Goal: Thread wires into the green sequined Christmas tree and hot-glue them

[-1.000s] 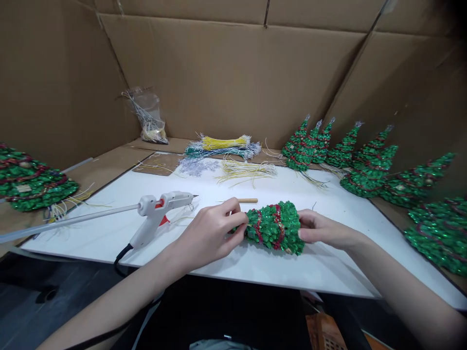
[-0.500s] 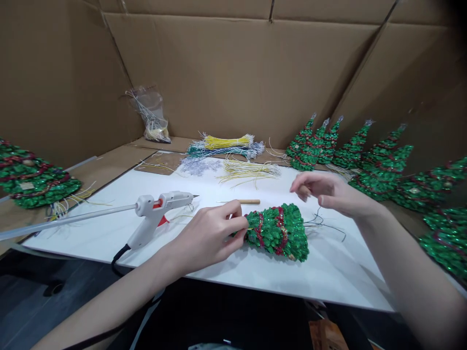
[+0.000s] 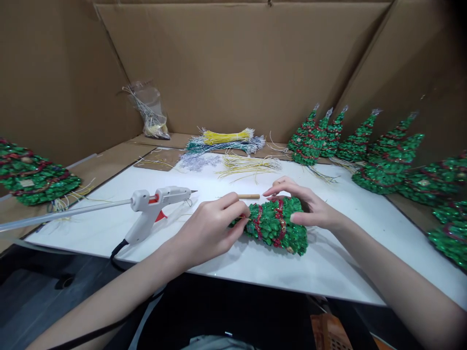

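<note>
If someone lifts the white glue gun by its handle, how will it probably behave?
The glue gun may feel unbalanced, since a long glue stick extends far behind it. The black cord will probably drag on the handle, because it runs over the white board's edge. The stick seems fairly stiff, as it looks nearly straight.

Looks like a craft assembly workshop, small-batch: white work board (image 3: pixel 339 272) boxed in by cardboard walls (image 3: pixel 237 63), with a corded glue gun (image 3: pixel 148 211) and wooden-handled tool (image 3: pixel 249 197) on it. Wire bundles (image 3: pixel 228 136) stocked at the back, near-identical glittery green trees (image 3: pixel 355 143) lined up right, one more tree (image 3: pixel 275 226) on the board.
</note>
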